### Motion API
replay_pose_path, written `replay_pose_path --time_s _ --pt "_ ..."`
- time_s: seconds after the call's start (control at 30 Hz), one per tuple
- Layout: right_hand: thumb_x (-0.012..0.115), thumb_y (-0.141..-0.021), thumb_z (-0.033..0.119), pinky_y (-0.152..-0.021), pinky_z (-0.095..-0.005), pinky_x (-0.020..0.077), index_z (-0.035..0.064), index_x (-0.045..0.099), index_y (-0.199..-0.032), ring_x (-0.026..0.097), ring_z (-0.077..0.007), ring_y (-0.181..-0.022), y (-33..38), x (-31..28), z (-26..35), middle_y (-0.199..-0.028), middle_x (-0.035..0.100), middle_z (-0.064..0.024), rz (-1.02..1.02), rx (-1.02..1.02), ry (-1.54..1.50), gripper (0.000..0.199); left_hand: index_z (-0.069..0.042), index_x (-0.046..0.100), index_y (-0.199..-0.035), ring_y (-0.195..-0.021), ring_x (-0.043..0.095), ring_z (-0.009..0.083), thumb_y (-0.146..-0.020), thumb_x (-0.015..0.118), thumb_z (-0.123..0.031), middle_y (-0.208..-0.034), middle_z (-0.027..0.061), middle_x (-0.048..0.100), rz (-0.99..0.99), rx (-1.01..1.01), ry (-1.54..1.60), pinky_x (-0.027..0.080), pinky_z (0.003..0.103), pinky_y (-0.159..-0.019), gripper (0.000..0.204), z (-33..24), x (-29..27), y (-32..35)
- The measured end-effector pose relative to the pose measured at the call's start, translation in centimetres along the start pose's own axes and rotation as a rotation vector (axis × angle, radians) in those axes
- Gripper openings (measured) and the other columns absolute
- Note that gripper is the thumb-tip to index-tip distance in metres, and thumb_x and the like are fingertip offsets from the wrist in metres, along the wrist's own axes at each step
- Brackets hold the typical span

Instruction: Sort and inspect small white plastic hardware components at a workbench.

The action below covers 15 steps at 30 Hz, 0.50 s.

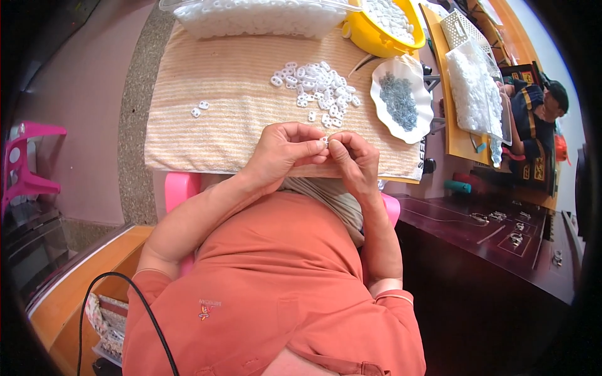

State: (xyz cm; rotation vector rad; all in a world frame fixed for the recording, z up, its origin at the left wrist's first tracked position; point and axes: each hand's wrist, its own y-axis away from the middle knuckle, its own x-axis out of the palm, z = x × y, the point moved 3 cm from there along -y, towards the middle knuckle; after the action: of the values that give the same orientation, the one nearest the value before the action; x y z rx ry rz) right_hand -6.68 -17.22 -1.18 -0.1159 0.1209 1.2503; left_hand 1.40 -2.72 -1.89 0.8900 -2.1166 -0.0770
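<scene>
Both hands meet over the near edge of the table. My left hand [287, 149] pinches a small white plastic piece [324, 141] between thumb and fingers. From the other side my right hand [353, 156] closes its thumb and fingertips on the same piece; whether it also holds some smaller part is hidden. Just beyond the hands lies a loose pile of white two-holed plastic pieces [320, 86]. A few like pieces [199, 109] sit apart on the left. To the right of the pile, a white scalloped dish [379, 100] holds many small greyish, shiny parts [400, 100].
A striped towel [219, 141] covers the table. At its far side stand a clear bin [251, 28] of white pieces and a yellow basin [360, 37]. At the right, a person [533, 113] sits by another table with a clear box [476, 88]. A pink stool [28, 156] stands left.
</scene>
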Motion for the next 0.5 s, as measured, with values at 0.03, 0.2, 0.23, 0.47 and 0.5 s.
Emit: replay_pose_path --time_s 0.03,0.2,0.23,0.47,0.5 --pt "0.059 -0.094 0.008 -0.065 -0.0204 0.0478 -0.0018 0.063 -0.095 0.058 -0.0059 -0.072 0.03 -0.03 -0.04 -0.079 0.065 -0.0011 0.001 0.001 0.000 0.011 0.005 0.063 -0.100 -0.078 0.065 0.0130 -0.086 0.065 -0.001 -0.090 0.0096 0.067 0.001 0.000 0.006 0.056 0.025 -0.075 0.015 0.01 -0.01 0.02" --pt "0.057 -0.096 0.009 -0.071 -0.0183 0.0462 -0.0025 0.061 -0.098 0.057 -0.0051 -0.079 0.20 -0.01 -0.32 -0.088 0.064 -0.0010 0.059 0.023 0.012 0.013 0.005 0.064 -0.100 -0.076 0.064 0.0120 -0.086 0.065 -0.001 -0.088 0.0091 0.067 0.008 0.003 0.012 0.055 0.025 -0.074 0.015 0.05 0.06 0.09" --pt "0.057 -0.096 0.009 -0.071 -0.0183 0.0462 -0.0025 0.061 -0.098 0.057 -0.0051 -0.079 0.23 0.01 -0.29 -0.088 0.064 -0.0010 0.059 0.023 0.013 0.013 0.005 0.064 -0.100 -0.076 0.064 0.0120 -0.086 0.065 -0.001 -0.088 0.0091 0.067 0.008 0.005 0.006 0.055 0.024 -0.073 0.015 0.11 0.07 0.11" --pt "0.057 -0.096 0.009 -0.068 -0.0190 0.0470 -0.0034 0.061 -0.096 0.058 -0.0062 -0.075 0.27 -0.06 -0.57 -0.082 0.064 -0.0016 0.069 0.018 0.006 0.013 0.003 0.063 -0.101 -0.079 0.065 0.0127 -0.086 0.065 -0.001 -0.091 0.0087 0.067 0.022 0.037 -0.061 0.056 0.025 -0.076 0.015 0.69 -0.17 -0.02" --pt "0.057 -0.095 0.009 -0.068 -0.0192 0.0473 -0.0037 0.062 -0.095 0.058 -0.0064 -0.074 0.25 -0.05 -0.51 -0.081 0.064 -0.0020 0.066 0.018 -0.007 0.013 0.003 0.063 -0.101 -0.079 0.065 0.0127 -0.086 0.065 -0.001 -0.091 0.0087 0.067 0.022 0.038 -0.061 0.056 0.025 -0.076 0.015 0.67 -0.17 -0.03"
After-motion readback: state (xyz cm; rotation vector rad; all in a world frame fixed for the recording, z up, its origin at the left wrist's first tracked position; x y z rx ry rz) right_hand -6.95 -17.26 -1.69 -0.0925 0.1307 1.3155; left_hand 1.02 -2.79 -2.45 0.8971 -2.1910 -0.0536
